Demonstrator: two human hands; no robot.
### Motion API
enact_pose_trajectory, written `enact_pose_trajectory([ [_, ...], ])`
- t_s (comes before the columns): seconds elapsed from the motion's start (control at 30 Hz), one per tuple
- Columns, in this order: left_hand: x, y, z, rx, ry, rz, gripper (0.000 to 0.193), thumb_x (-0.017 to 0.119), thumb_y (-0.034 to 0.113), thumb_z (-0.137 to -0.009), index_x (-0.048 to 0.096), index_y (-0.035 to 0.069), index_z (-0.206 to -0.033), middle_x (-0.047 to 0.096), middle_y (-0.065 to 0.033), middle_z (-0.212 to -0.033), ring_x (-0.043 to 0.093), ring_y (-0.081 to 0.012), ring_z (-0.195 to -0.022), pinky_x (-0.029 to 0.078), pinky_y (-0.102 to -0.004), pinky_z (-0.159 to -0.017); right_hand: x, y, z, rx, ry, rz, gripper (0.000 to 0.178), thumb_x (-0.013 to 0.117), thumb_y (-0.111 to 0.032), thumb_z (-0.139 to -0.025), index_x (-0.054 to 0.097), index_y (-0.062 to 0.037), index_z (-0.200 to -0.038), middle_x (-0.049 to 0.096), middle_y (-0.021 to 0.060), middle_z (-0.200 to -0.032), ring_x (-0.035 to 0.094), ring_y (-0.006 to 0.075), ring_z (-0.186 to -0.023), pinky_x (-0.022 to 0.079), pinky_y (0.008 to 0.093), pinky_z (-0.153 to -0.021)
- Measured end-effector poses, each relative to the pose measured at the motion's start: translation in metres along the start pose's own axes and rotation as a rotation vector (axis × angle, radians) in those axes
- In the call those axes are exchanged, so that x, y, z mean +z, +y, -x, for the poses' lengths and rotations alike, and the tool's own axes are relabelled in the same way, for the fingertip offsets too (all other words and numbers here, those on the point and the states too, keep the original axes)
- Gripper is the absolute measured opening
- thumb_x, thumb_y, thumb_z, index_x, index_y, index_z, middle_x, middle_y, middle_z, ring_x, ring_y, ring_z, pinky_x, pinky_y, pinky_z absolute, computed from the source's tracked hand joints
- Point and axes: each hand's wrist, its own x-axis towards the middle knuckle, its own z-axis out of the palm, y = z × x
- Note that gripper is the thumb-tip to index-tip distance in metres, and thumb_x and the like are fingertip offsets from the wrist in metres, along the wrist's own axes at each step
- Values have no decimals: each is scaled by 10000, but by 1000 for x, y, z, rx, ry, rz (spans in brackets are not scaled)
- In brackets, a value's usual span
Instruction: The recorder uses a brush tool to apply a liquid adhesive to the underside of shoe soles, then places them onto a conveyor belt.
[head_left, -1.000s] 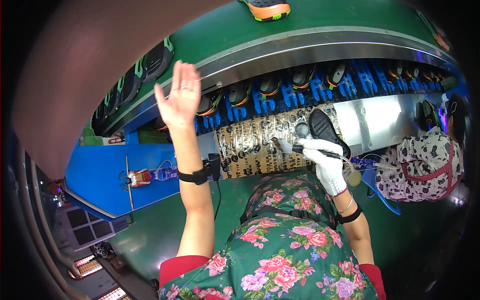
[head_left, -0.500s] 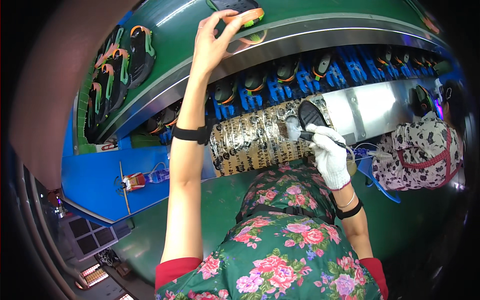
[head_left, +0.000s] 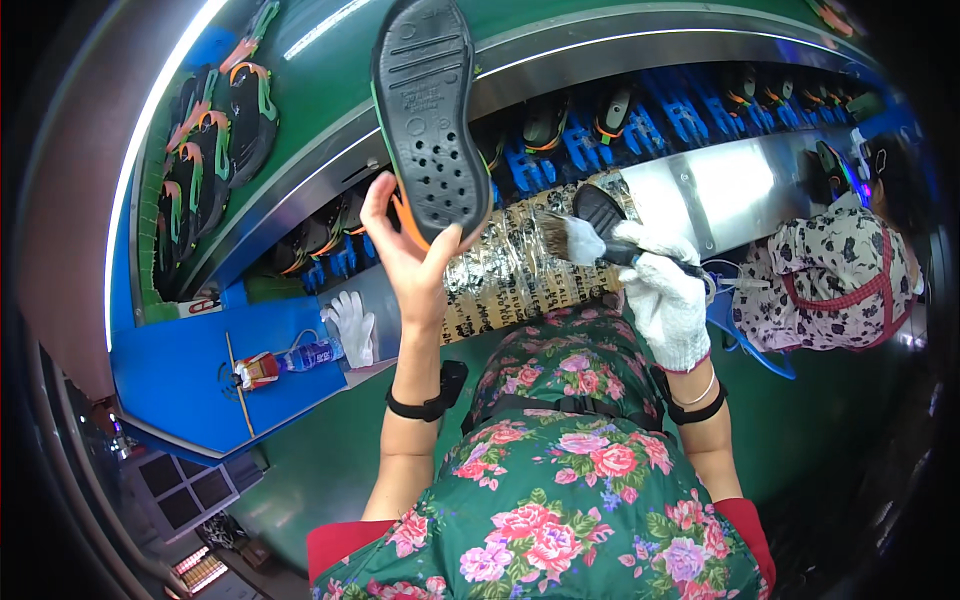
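My left hand (head_left: 405, 255) is raised and grips a black shoe sole with an orange and green edge (head_left: 428, 115), its treaded underside facing me. My right hand (head_left: 665, 295), in a white glove, holds a brush (head_left: 580, 240) whose bristles point left toward the sole. A foil-wrapped block (head_left: 510, 275) stands just behind the brush, and a second black sole (head_left: 598, 208) rests on its top. My flowered apron fills the lower middle.
A green conveyor (head_left: 330, 70) carries more black soles (head_left: 215, 130) at the left. Blue holders (head_left: 620, 130) with shoes run along a lower track. A loose white glove (head_left: 352, 325) and a small bottle (head_left: 285, 360) lie on the blue bench. Another person (head_left: 840, 270) works at the right.
My left hand reached up to the upper belt, took hold of a black sole there and brought it down in front of me. The brush hand stayed almost in place.
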Motion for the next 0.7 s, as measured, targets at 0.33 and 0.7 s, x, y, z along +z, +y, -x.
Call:
enact_pose_trajectory([
  [0.33, 13, -35, 13, -946, -231, 536, 347, 573, 126, -829, 683, -96, -1072, 736, -191, -1028, 743, -282, -884, 607, -380, -851, 61, -2, -26, -321, -200, 710, 268, 675, 27, -902, 713, 60, -1166, 707, 204, -1249, 713, 263, -1084, 578, 340, -941],
  [0.7, 40, -34, 54, -903, -226, 1309, 946, 374, 838, -911, 469, 122, -1520, 616, -93, -1406, 614, -286, -1250, 491, -452, -1080, 53, -15, -73, -1270, -378, 1221, 319, 723, -30, -832, 759, -20, -1149, 738, 146, -1209, 714, 283, -1036, 571, 366, -895],
])
